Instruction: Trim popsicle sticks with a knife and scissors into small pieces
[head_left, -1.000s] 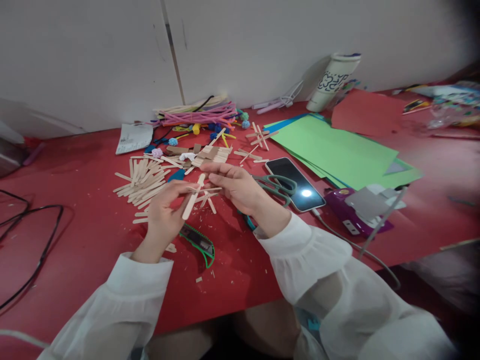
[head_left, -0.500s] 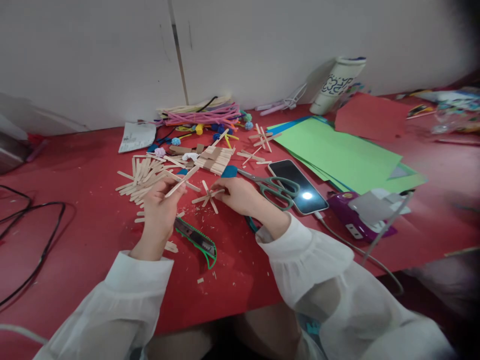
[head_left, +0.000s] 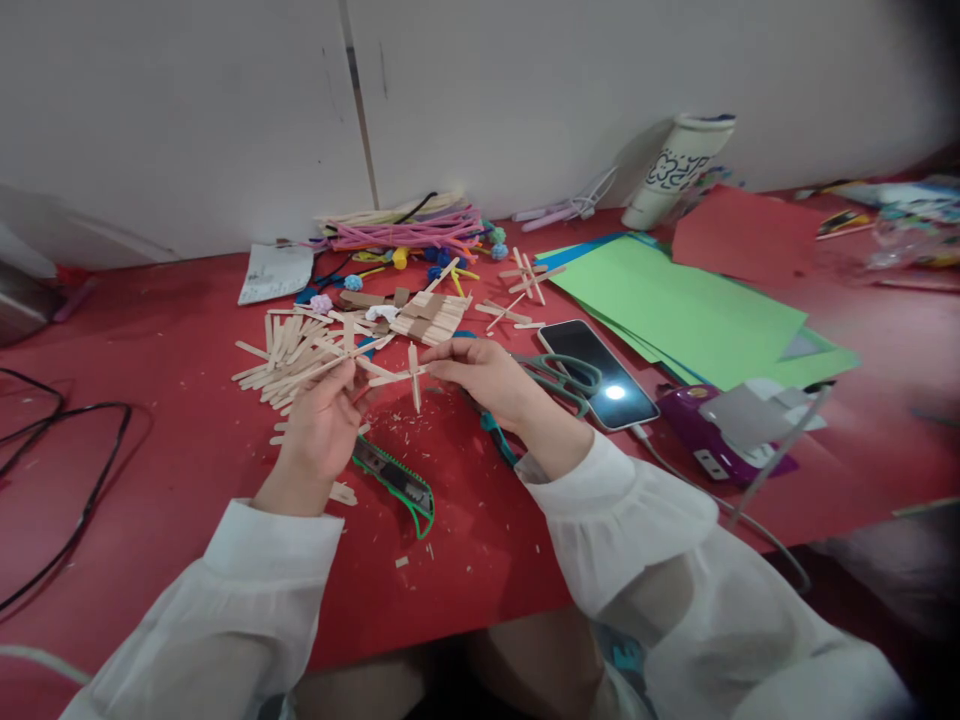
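My left hand (head_left: 322, 425) is closed on a cross of wooden craft sticks (head_left: 350, 340), held above the front of the loose stick pile. Between the thumb and fingers of my right hand (head_left: 487, 380) is one arm of a second craft-stick cross (head_left: 414, 376), raised over the table with its sticks spread. The two crosses are close together; whether they touch I cannot tell. Below them lies a green utility knife (head_left: 394, 478) amid small wood chips. Partly behind my right hand are grey-handled scissors (head_left: 559, 380) and a teal-handled tool (head_left: 496, 440).
Loose craft sticks (head_left: 281, 355) and a stick bundle (head_left: 431, 318) lie behind my hands. More stick crosses (head_left: 529, 277) rest farther back. A phone (head_left: 596, 375), green paper (head_left: 682, 300), a purple power socket (head_left: 709, 440) and a tumbler (head_left: 675, 170) stand or lie to the right.
My right hand has lifted its stick cross off the table and tilted it. The cross in my left hand has turned and moved slightly left.
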